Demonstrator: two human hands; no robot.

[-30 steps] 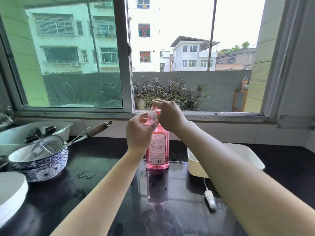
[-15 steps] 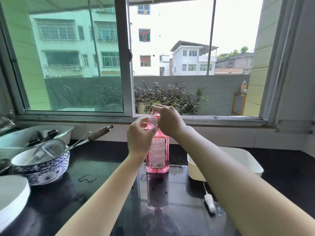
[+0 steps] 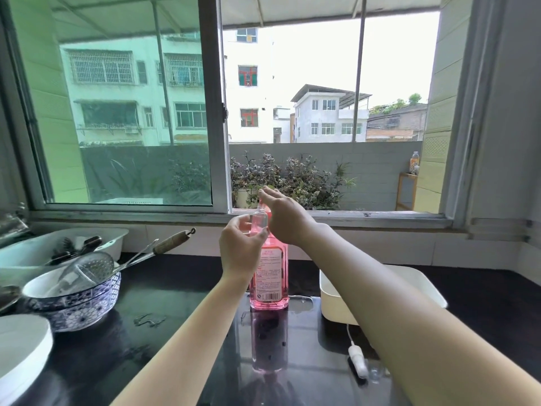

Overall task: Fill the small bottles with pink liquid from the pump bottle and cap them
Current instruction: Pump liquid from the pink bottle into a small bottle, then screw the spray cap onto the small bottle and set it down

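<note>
- The left hand (image 3: 240, 253) is raised at the centre of the frame, forearm rising from the lower edge, back of the hand toward the viewer. Its grip is clamped round a small bottle (image 3: 259, 220), thumb on the near side and fingers wrapped behind.
- The small bottle is clear and upright, held just in front of the top of the pump bottle (image 3: 270, 282), with its neck pointing up beneath the other hand.
- The right hand (image 3: 282, 216) reaches in from the lower right, its forearm slanting across the frame. The palm faces down over the top of the pump bottle. Its grip is apart, with fingers straight and stretched toward the upper left.
- The pump head is hidden under that palm, so I cannot tell whether the hand presses on it.
- The pump bottle, filled with pink liquid, stands upright on the dark bench (image 3: 181, 288) at mid-frame.
- A white tray (image 3: 333, 306) sits just to its right, and a blue patterned bowl (image 3: 82, 303) is at the left.
</note>
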